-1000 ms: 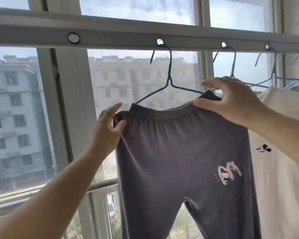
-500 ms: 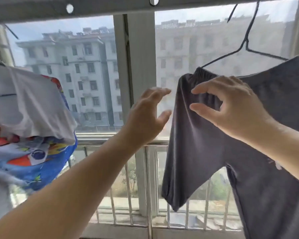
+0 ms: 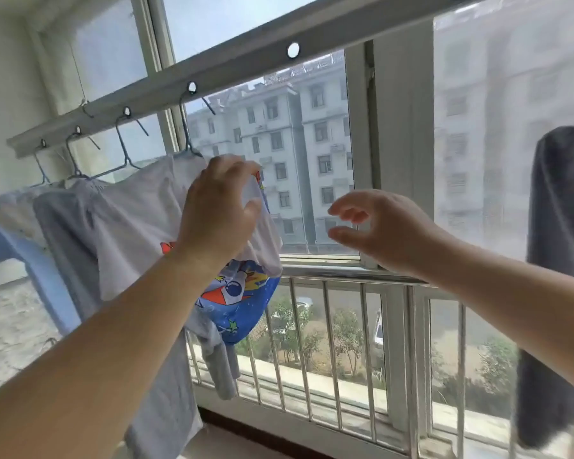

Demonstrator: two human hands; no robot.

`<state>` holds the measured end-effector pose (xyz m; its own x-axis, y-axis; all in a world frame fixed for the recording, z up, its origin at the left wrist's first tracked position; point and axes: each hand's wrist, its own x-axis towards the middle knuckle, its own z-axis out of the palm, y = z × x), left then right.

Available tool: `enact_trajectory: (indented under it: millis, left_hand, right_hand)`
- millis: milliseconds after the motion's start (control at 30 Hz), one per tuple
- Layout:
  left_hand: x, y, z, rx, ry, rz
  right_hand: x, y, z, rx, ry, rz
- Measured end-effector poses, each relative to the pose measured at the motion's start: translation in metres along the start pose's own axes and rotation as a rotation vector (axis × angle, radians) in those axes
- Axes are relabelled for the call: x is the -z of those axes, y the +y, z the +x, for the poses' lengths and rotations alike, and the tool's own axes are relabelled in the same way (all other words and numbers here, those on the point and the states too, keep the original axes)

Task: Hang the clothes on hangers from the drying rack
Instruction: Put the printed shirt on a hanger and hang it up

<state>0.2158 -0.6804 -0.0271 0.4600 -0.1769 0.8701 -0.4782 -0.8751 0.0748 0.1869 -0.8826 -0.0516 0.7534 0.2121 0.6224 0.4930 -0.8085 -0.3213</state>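
pinching the right shoulder of a white t-shirt [image 3: 136,213] with the left hand [image 3: 217,210], fingers curled over the soft, wrinkled cotton and thumb pressing from below. right hand [image 3: 375,226] at 3 o'clock of the left, hovering apart from the cloth, fingers loosely curved, thumb and forefinger parted, grasping nothing. hung on a thin blue wire hanger [image 3: 188,140] hooked through a round hole in the flat grey metal drying rack bar [image 3: 246,66], slanting from 9 o'clock up to 1 o'clock. printed in bright blue, red and yellow with a cartoon astronaut [image 3: 234,289] on the front, folded under at the hem. crowded at 9 o'clock by a pale blue garment [image 3: 63,226] on its own wire hanger. draped at the 3 o'clock edge, dark grey trousers [image 3: 557,260], matte and limp.
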Motion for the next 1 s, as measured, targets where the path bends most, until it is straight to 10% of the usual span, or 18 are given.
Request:
enact_trajectory:
  millis: [300, 733, 1000]
  left_hand:
    - [0.037, -0.131, 0.065, 0.188, -0.165, 0.626]
    - [0.015, -0.153, 0.068, 0.214, -0.36, -0.386]
    - [-0.011, -0.133, 0.073, 0.286, -0.296, -0.601]
  right_hand:
    - [-0.062, -0.082, 0.113, 0.064, 0.004, 0.174]
    - [-0.113, -0.122, 0.209, -0.27, 0.016, 0.604]
    - [-0.08, -0.084, 0.214, -0.244, 0.025, 0.265]
